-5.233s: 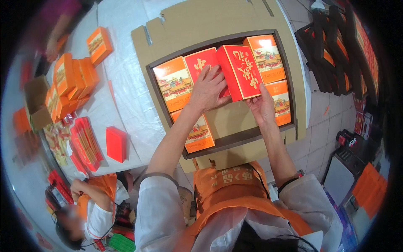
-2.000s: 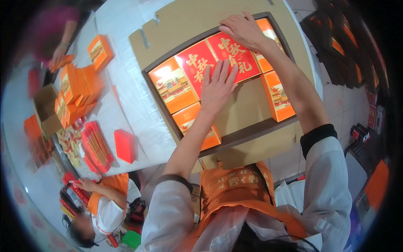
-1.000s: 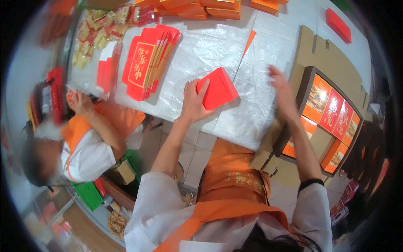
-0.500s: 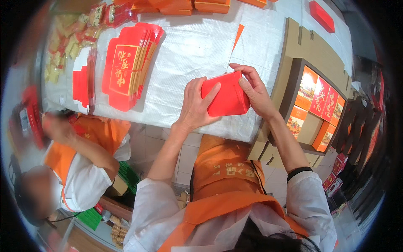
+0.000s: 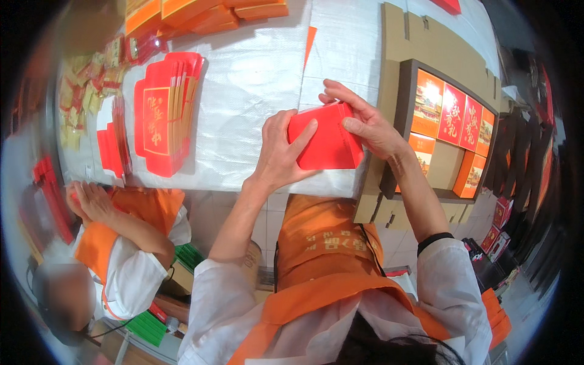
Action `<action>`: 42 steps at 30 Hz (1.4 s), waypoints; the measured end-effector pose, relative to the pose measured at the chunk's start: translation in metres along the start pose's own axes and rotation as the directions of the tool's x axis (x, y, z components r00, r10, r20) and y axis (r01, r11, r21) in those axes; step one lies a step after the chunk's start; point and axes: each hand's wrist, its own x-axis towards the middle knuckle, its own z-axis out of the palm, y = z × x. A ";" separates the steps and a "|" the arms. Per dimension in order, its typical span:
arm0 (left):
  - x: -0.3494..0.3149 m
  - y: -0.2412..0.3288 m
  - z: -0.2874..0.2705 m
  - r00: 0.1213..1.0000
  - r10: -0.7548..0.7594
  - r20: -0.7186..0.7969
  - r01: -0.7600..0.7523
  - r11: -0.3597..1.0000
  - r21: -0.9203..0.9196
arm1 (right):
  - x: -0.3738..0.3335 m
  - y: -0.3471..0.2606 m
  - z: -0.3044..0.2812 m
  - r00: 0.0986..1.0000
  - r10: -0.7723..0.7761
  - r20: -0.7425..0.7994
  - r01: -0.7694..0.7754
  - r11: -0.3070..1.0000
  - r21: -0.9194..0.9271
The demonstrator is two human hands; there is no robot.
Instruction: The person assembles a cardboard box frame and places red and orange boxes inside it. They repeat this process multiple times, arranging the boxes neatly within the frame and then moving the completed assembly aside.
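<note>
Above the front edge of the white-covered table I hold a small red box (image 5: 321, 143) between both hands. My left hand (image 5: 275, 149) grips its left side, the thumb lying over the red face and the fingers along the far edge. At the box's right end is my right hand (image 5: 376, 128), closed on it with the thumb pressed near the top right corner. The fingers of that hand reach past the far side, so their tips are partly hidden. The box's underside cannot be seen.
To the right, a dark-framed gift box (image 5: 406, 103) holds red and orange small boxes and lies on brown cardboard (image 5: 394, 36). Flat red cartons (image 5: 159, 115) are stacked at left, near wrapped packets (image 5: 91, 85). Orange boxes (image 5: 201, 15) stand at the back. A co-worker (image 5: 131, 243) is at lower left.
The view has shifted a little, moving the table items within it. Both my hands still hold the red box in nearly the same pose. The co-worker's hands have come together.
</note>
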 end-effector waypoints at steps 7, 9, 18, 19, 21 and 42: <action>0.014 0.046 0.037 0.995 0.094 0.023 -0.090 0.986 -0.138 | -0.045 -0.009 -0.045 0.991 0.090 0.103 -0.108 0.976 0.188; 0.019 0.065 0.054 0.996 0.090 0.017 -0.085 0.977 -0.195 | -0.062 -0.010 -0.056 0.992 0.073 0.098 -0.101 0.943 0.317; 0.043 0.179 0.136 0.973 0.110 0.205 -0.016 0.910 -0.413 | -0.191 -0.033 -0.115 0.970 0.047 -0.240 0.067 0.893 0.445; 0.046 0.191 0.147 0.961 0.101 0.257 0.033 0.882 -0.470 | -0.206 -0.034 -0.123 0.966 0.036 -0.256 0.091 0.881 0.465; 0.050 0.212 0.168 0.930 0.066 0.362 0.160 0.815 -0.558 | -0.237 -0.032 -0.143 0.922 0.101 -0.375 0.116 0.849 0.515; 0.110 0.290 0.313 0.684 -0.446 0.577 0.697 0.166 -0.698 | -0.346 0.021 -0.238 0.635 -0.073 -0.769 0.165 0.985 0.043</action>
